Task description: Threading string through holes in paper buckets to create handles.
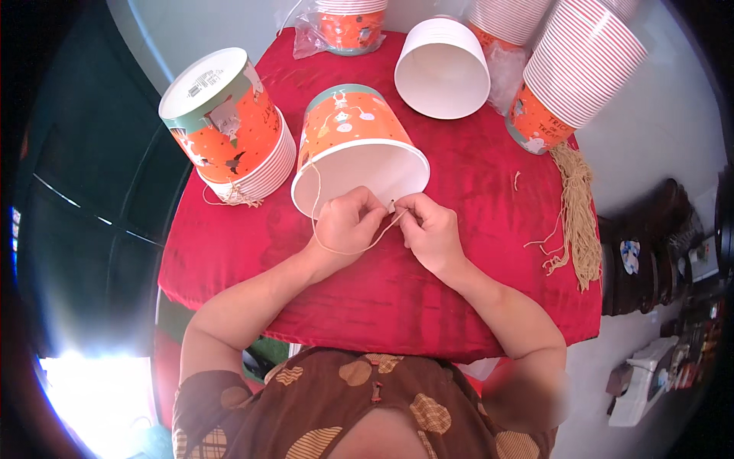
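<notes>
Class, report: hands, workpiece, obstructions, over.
Left hand, right hand: pinching at rim of orange round paper bucket. Bucket on side. Thin tan cord across left wrist.

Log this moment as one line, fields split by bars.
left hand: at bucket, grip unclear | right hand: pinching cord | bucket: on its side, mouth facing hands | cord: crosses over left wrist

We identify a dark brown top (pixel 317 390) printed with tan rounded motifs: plain, striped and checked. We note reddish fastenings (pixel 376 392) at centre front. The left sleeve (pixel 205 402) is short; the right sleeve area appears blurred. Left grip (pixel 363 214) and right grip (pixel 417 218): bare.
</notes>
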A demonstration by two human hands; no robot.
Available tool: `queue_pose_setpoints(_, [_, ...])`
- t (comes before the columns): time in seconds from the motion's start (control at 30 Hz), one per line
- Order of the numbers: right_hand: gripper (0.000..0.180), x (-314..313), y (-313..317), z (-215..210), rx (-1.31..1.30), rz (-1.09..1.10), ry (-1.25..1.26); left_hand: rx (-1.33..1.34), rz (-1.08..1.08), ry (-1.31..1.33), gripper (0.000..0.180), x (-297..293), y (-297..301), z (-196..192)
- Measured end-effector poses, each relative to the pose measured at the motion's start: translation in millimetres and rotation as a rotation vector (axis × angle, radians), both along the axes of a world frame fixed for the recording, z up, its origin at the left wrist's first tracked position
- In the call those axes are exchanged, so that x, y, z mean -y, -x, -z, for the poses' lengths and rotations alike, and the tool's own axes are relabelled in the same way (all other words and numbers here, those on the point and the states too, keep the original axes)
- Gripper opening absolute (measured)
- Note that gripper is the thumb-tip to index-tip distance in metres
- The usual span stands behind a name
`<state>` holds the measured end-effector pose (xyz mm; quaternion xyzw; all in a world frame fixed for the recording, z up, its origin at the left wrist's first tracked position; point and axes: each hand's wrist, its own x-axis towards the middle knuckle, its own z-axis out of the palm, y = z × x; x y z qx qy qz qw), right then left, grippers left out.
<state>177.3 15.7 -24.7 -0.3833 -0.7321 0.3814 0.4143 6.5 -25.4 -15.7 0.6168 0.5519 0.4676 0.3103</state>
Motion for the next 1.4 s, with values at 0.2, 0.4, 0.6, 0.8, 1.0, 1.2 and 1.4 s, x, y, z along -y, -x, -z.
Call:
queue_pose_setpoints(0.2, [0.008, -1.9, -1.8, -4.1, -0.064, -0.012, 0.148, -0.061, 0.016, -0.016, 0.011, 4.3, -4.5, -4.4])
queue_pose_setpoints(0.4, [0.009, 0.2, 0.6, -7.8, -0.063, -0.051, 0.26, -0.083, 0.042, -0.007, 0.007, 7.7, -5.7, -5.5])
queue_pose_setpoints(0.6, [0.021, 1.2, -0.6, -6.8, -0.074, -0.095, 0.346, -0.111, 0.077, -0.008, 0.006, 9.9, -6.8, -4.8])
queue_pose_setpoints(0.8, [0.025, -1.4, -0.4, 0.3, -0.073, -0.11, 0.323, -0.071, 0.095, -0.065, 0.018, 7.4, -2.2, 0.5])
queue_pose_setpoints(1.0, [0.028, 2.7, 1.2, 3.7, -0.016, -0.097, 0.134, -0.013, 0.008, 0.091, 0.017, 4.0, -2.3, -6.4])
queue_pose_setpoints(1.2, [0.034, 8.8, 2.9, -2.6, 0.05, -0.089, 0.013, -0.055, -0.006, 0.083, 0.014, 0.0, -0.1, 0.4])
queue_pose_setpoints(1.4, [0.037, 9.4, 2.8, -0.2, 0.096, -0.082, -0.128, -0.052, 0.024, 0.148, 0.012, 4.1, -6.5, -9.1])
